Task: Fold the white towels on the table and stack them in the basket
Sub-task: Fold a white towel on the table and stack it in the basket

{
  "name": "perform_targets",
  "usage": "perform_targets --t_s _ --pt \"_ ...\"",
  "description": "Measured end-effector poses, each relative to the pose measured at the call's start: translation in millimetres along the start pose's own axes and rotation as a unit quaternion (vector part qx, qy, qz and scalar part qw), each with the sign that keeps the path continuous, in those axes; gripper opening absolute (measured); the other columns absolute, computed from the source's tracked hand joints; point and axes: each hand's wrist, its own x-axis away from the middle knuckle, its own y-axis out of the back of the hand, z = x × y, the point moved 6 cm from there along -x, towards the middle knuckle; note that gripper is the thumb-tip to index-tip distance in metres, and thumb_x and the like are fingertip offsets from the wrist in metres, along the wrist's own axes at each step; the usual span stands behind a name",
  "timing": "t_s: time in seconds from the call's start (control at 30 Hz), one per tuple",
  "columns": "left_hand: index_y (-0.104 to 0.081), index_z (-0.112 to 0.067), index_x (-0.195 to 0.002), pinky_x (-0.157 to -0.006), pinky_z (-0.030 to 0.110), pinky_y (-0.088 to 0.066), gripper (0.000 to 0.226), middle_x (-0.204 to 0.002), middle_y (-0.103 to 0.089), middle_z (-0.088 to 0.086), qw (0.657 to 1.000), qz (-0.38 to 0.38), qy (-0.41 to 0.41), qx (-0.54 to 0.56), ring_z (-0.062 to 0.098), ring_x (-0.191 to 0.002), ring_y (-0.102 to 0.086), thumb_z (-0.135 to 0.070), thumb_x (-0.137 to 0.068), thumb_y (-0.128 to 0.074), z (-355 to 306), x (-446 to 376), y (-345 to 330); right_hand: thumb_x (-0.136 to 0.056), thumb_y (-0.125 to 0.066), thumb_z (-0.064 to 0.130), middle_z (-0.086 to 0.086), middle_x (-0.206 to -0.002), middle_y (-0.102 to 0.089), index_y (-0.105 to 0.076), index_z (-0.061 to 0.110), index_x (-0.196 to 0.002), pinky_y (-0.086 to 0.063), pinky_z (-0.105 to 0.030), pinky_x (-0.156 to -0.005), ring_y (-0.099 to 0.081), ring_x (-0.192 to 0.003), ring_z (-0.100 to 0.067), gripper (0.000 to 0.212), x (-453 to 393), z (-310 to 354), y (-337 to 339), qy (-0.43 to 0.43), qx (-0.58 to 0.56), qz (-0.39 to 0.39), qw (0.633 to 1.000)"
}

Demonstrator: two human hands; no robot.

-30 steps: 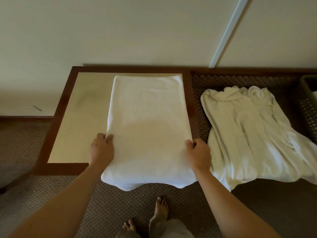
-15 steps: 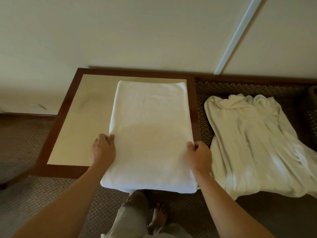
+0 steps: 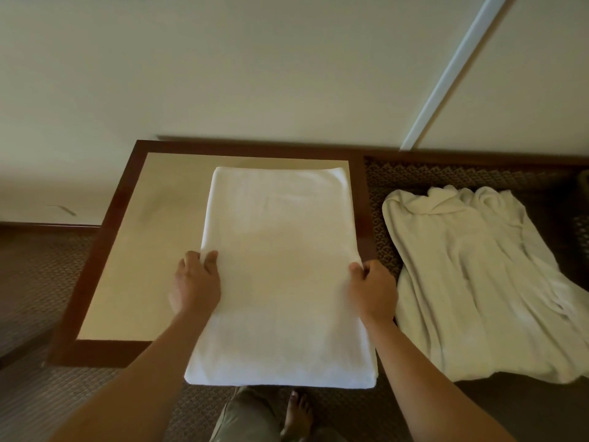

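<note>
Dark-framed desk (image 3: pixel 95 269) against pale wall (image 3: pixel 255 65), patterned carpet (image 3: pixel 398 180), folded white towel (image 3: pixel 280 282) overhanging near edge, left hand (image 3: pixel 196 285) and right hand (image 3: pixel 373 293) pinching its sides, crumpled towel (image 3: pixel 478 282) on floor

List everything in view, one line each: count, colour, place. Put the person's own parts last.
Folded towel: one, white, on the table, near end hanging over the front edge.
Crumpled towel: one heap, white, on the surface right of the table.
Table: one, tan top with dark wood frame, against the wall.
Basket: part of one, dark, far right edge.
Wall: cream, behind the table.
Carpet: brown patterned, floor.
Left hand: grips the folded towel's left edge.
Right hand: grips its right edge.
Foot: one, bare, below the table.
</note>
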Motion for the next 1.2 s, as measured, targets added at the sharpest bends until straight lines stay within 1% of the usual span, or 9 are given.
perform_targets --t_s 0.1,0.2,0.27,0.33,0.43,0.57,0.77,0.93,1.2 --pt "-0.051 -0.012 -0.121 -0.072 0.044 -0.043 0.041 -0.122 -0.059 0.014 1.000 -0.021 0.012 0.007 0.039 -0.096 -0.058 -0.049 -0.106 -0.040 -2 4 2 -0.099 -0.056 0.036 -0.004 -0.089 -0.064 -0.059 0.020 -0.089 -0.053 -0.049 -0.080 -0.062 -0.092 -0.035 0.020 -1 7 -2 -0.009 0.026 0.012 1.000" --pt "-0.047 -0.014 -0.131 -0.079 0.051 -0.047 0.036 -0.135 -0.052 0.015 0.997 -0.071 -0.014 -0.004 0.043 -0.108 -0.058 -0.037 -0.104 -0.050 -6 9 7 -0.097 -0.057 0.024 -0.012 -0.121 -0.060 -0.059 0.017 -0.118 -0.047 -0.051 -0.085 -0.056 -0.111 -0.038 0.023 10 21 4 0.031 0.117 -0.054 0.991" --pt "-0.050 -0.014 -0.135 -0.096 0.057 -0.044 0.038 -0.145 -0.046 0.015 0.987 -0.094 -0.123 -0.041 0.043 -0.123 -0.052 -0.028 -0.101 -0.056 -25 21 5 -0.097 -0.052 0.027 -0.013 -0.151 -0.044 -0.048 0.019 -0.144 -0.040 -0.056 -0.098 -0.043 -0.135 -0.036 0.048 26 45 -3 0.140 0.152 -0.043 0.977" --pt "-0.044 -0.023 -0.148 -0.116 0.058 -0.029 0.048 -0.162 -0.032 0.011 0.963 -0.010 -0.252 -0.097 0.036 -0.146 -0.034 -0.039 -0.102 -0.047 -52 31 -17 -0.104 -0.036 0.043 -0.002 -0.172 -0.009 -0.021 0.029 -0.162 -0.017 -0.057 -0.117 -0.010 -0.157 -0.025 0.061 38 65 -31 0.271 0.186 0.075 0.941" --pt "-0.014 -0.036 -0.162 -0.127 0.053 -0.001 0.067 -0.172 0.003 -0.001 0.938 0.105 -0.281 -0.175 0.024 -0.159 0.003 -0.062 -0.100 -0.014 -51 23 -44 -0.104 -0.015 0.061 0.010 -0.169 0.021 0.007 0.033 -0.163 0.004 -0.058 -0.124 0.019 -0.156 -0.018 0.069 29 62 -55 0.303 0.254 0.163 0.904" --pt "0.008 -0.034 -0.162 -0.126 0.053 0.004 0.080 -0.170 0.018 -0.005 0.947 0.105 -0.218 -0.209 0.022 -0.158 0.012 -0.074 -0.094 -0.005 -19 1 -42 -0.102 -0.005 0.062 0.015 -0.166 0.026 0.020 0.035 -0.158 0.009 -0.064 -0.121 0.023 -0.155 -0.022 0.067 -3 31 -40 0.147 0.280 0.156 0.936" --pt "0.005 -0.018 -0.164 -0.122 0.063 0.009 0.076 -0.170 0.019 0.002 0.980 0.082 -0.034 -0.177 0.031 -0.156 0.018 -0.061 -0.102 -0.007 -6 -16 -23 -0.105 -0.007 0.051 0.008 -0.168 0.024 0.015 0.026 -0.161 0.006 -0.070 -0.119 0.020 -0.156 -0.026 0.066 -7 35 -35 0.050 0.245 0.129 0.960" --pt "-0.008 -0.019 -0.164 -0.125 0.055 0.007 0.071 -0.171 0.009 0.006 0.943 0.076 -0.265 -0.188 0.032 -0.157 0.011 -0.055 -0.103 -0.011 -59 -19 -44 -0.099 -0.004 0.057 0.007 -0.169 0.018 0.005 0.025 -0.163 0.006 -0.064 -0.121 0.015 -0.157 -0.023 0.072 -31 70 -58 0.202 0.266 0.125 0.934" --pt "0.006 -0.026 -0.164 -0.123 0.056 0.009 0.082 -0.170 0.019 0.000 0.943 0.103 -0.232 -0.217 0.031 -0.156 0.016 -0.068 -0.094 0.002 -98 -105 -59 -0.102 -0.004 0.060 0.015 -0.167 0.026 0.016 0.033 -0.161 0.009 -0.065 -0.121 0.023 -0.155 -0.021 0.067 -120 96 -65 0.167 0.283 0.138 0.934"
